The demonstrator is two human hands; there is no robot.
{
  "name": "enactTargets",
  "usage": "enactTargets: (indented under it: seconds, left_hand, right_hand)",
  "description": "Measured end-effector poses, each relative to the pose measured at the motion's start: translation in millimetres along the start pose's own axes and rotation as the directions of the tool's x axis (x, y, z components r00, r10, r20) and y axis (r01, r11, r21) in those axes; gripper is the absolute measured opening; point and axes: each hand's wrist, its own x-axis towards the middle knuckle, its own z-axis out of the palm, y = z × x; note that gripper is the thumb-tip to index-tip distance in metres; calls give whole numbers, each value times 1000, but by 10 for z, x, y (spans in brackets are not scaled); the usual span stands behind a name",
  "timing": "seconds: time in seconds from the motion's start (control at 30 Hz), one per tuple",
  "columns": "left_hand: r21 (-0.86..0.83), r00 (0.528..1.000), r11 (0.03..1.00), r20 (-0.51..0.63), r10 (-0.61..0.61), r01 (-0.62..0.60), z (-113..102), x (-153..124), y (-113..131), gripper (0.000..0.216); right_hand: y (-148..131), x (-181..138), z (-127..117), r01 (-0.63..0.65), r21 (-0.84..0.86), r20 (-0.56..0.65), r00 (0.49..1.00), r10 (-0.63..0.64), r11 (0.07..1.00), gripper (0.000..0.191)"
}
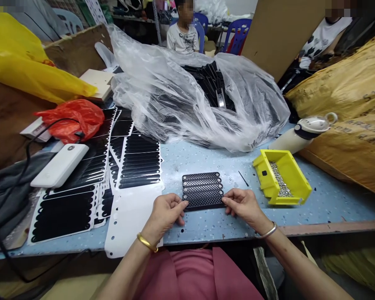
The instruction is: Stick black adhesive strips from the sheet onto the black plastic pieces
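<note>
Several black plastic strips (202,183) with a lattice pattern lie side by side on the blue speckled table, a small metal piece at the ends of most. My left hand (170,209) pinches the left end of the nearest strip between thumb and fingers. At the other end of that strip, my right hand (242,207) grips it the same way. Just right of the row lies a thin black stick (243,178). A yellow bin (295,179) with small shiny metal parts (279,181) stands beyond my right hand.
Sheets of black adhesive strips (140,160) are piled at left, near a white power bank (59,166) with a cable and a red plastic bag (76,118). A large clear plastic bag (174,100) of black parts fills the back. A bottle (300,133) leans at right. People are behind.
</note>
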Motion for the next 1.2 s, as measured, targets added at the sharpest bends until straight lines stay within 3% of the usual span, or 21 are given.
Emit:
enactTargets:
  seconds: [0.17, 0.37, 0.57, 0.77, 1.0, 1.2]
  left_hand:
    - [-96, 998, 995, 64, 4, 2, -31, 32, 40, 29]
    - [-97, 999, 995, 47, 1, 4, 5, 55, 45, 28]
    - [-100, 1000, 995, 12, -12, 14, -48, -43, 56, 29]
    - [-144, 998, 989, -50, 39, -46, -73, -73, -40, 51]
    - [-88, 994, 991, -53, 94, -98, 24, 29, -125, 39]
    - [-61, 992, 991, -30, 120, -122, 4, 53, -129, 38]
  right_hand:
    - [0, 20, -18, 0, 0, 25, 1000, 0, 1000, 26]
    - [-1, 21, -22, 9, -13, 53, 999, -9, 1000, 25]
    - [27, 12, -42, -7, 29, 66, 998, 5, 1000, 38]
    - [61, 22, 1, 1, 121, -3, 1000, -1, 993, 46]
    - [119, 94, 51, 63, -17, -58, 996, -64, 998, 34]
    - [58, 106, 27, 41, -27, -59, 997, -42, 999, 36]
